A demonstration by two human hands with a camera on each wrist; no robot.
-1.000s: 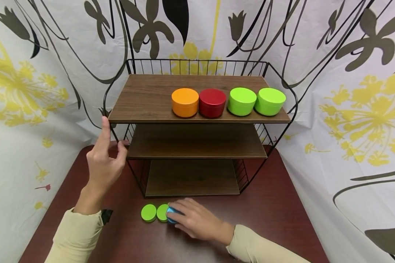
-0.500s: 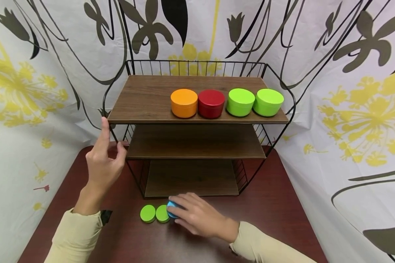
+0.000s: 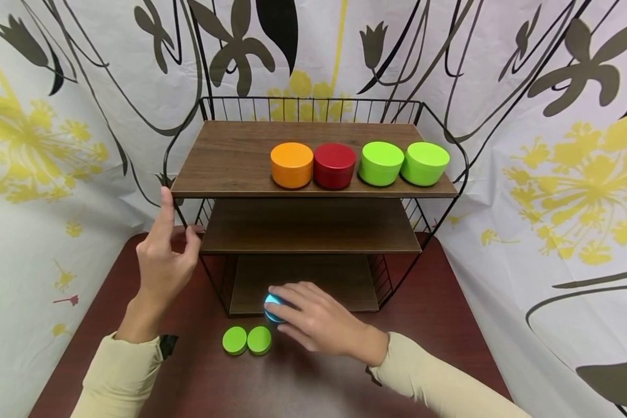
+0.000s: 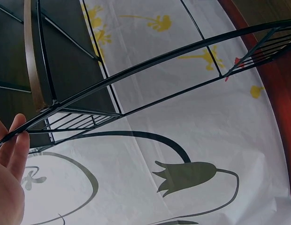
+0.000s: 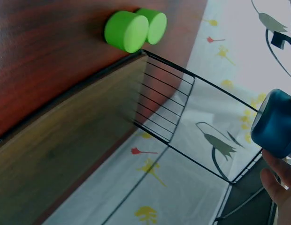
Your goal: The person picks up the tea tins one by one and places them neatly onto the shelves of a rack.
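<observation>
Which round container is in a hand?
The blue container, held by the right hand. The orange container, red container and four green containers rest untouched on the top shelf and table.

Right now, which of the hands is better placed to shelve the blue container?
Probably the right hand: it grips the blue container, while the left hand is occupied holding the rack.
</observation>
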